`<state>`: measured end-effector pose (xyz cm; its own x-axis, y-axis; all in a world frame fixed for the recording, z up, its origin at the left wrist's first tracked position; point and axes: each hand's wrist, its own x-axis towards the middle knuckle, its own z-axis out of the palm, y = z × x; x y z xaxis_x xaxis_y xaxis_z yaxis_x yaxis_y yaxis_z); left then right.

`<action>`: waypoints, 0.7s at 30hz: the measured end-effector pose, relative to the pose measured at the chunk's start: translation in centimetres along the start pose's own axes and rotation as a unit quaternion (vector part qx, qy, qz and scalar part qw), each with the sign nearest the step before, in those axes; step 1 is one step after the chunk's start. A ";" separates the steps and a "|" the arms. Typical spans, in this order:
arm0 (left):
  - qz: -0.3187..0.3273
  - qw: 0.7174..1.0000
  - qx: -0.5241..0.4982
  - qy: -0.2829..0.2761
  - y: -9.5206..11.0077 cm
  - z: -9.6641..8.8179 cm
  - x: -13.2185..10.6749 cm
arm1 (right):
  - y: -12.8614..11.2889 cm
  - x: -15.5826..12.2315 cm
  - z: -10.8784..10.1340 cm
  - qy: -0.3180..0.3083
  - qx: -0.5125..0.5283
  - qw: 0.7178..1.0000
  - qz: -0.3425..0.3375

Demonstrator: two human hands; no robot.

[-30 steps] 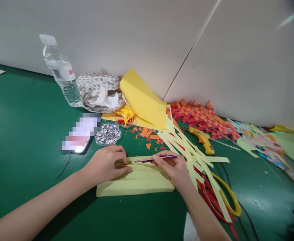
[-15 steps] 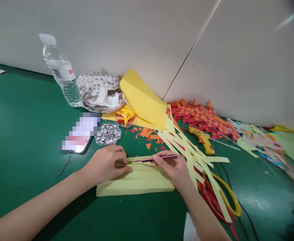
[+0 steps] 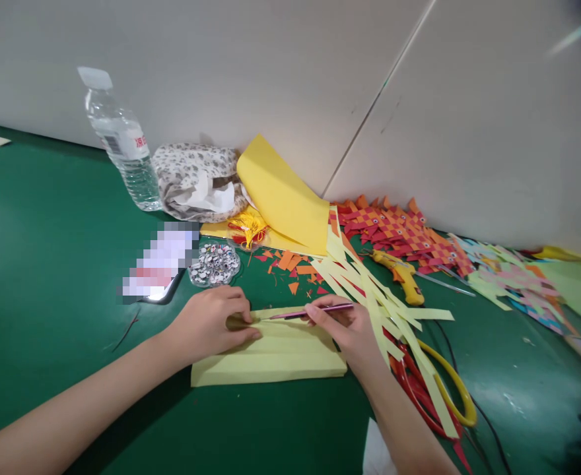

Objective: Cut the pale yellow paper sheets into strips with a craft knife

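Slim pink-and-black pencil (image 3: 290, 315), pinched by right hand (image 3: 348, 330), is aligned toward left hand (image 3: 212, 324), laid with parted fingers on creased pale-yellow paper (image 3: 275, 364).

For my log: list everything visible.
Pencil: one, pinkish, centre
Folded paper: one, yellowish, centre
Strips: many, yellowish, right
Scraps: many, orange-red, centre
Sheet: one, yellow, back
Tassels: unclear, yellow-red, back
Bottle: one, clear, left
Bag: one, patterned, back
Phone: one, blurred, left
Discs: many, black-white, left
Woven figures: several, red-orange, right
Glue gun: one, yellow, right
Handles: unclear, red-yellow, right
Cable: unclear, black, right
Papers: many, mixed, edges
Table: one, green, underneath
Wall: one, grey, behind
Left hand: one, bare, on paper
Right hand: one, bare, holding pencil
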<state>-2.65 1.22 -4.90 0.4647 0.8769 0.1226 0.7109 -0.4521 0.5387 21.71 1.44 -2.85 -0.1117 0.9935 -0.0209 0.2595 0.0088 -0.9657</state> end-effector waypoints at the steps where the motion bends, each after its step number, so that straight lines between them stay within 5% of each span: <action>1: -0.002 1.000 -0.002 -0.001 0.0 0.0 0.0 | 0.0 0.0 -0.1 0.002 0.000 1.000 -0.001; 17: -0.003 1.000 -0.003 0.004 0.0 0.0 0.1 | 0.2 0.2 -1.9 0.065 0.007 0.998 -0.020; 21: -0.001 1.000 -0.002 0.003 0.0 0.0 0.0 | 0.1 0.1 -1.2 0.035 0.023 0.999 -0.020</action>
<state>-2.63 1.27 -4.93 0.4602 0.8788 0.1264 0.7100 -0.4498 0.5419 22.91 1.63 -2.63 -0.0530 0.9980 0.0345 0.2114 0.0449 -0.9764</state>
